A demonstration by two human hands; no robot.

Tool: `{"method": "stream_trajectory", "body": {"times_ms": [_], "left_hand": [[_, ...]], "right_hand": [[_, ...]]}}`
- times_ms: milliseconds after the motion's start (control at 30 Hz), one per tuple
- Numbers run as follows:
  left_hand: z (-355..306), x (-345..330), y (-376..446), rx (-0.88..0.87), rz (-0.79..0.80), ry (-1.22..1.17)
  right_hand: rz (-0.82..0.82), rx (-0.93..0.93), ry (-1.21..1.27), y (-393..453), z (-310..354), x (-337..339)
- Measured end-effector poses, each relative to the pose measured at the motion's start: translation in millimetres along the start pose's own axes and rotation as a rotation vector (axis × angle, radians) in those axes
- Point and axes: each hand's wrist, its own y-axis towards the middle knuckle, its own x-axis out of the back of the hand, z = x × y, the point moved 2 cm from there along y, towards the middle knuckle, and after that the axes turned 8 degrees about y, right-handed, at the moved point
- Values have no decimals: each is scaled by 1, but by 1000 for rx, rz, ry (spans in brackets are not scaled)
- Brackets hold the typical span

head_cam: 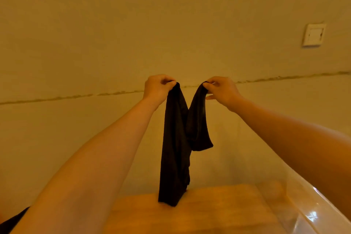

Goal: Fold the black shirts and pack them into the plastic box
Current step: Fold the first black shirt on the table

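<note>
So right now both hands are up in the air with one black shirt (176, 138) hanging between them. Left hand (157, 89) has its fingers curled over one top corner, right hand (221, 91) pinches the other corner between thumb and fingertips, with a finger or two sticking out loose underneath. They're close together, so the shirt droops in two bunched strands and its bottom end just touches the wooden table (209, 209).

The box (311, 213) is at the lower right, clear plastic, only its near edge in view, so I can't tell what's in it. Looks like the shake-out step to me, before any real folding. Next I'd guess the hands need to spread apart to open the fabric flat, then lay it on the table. Bunched like this it'll fold lumpy.
</note>
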Motion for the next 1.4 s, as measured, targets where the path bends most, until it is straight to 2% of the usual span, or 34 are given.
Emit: {"method": "stream_trajectory", "body": {"times_ms": [167, 300, 400, 600, 933, 1100, 1200, 1267, 1400], "left_hand": [[-35, 33, 31, -139, -192, -136], [-28, 51, 16, -101, -233, -181], [-1, 64, -4, 10, -264, -111], [51, 89, -56, 220, -286, -39], [101, 116, -122, 380, -284, 19], [97, 128, -129, 335, -326, -2], [82, 128, -134, 234, -323, 16], [66, 124, -142, 141, -261, 85], [40, 104, -160, -2, -52, 209]], "right_hand": [[-207, 212, 41, 27, 44, 28], [-252, 271, -215, 15, 45, 50], [-245, 213, -383, -4, 34, 65], [-216, 34, -360, -48, 11, 88], [-207, -131, -325, -92, -8, 105], [-201, -98, -315, -97, -1, 105], [-170, -82, -374, -100, 0, 101], [-99, -103, -440, -105, -5, 94], [150, -105, -598, -122, -21, 67]]}}
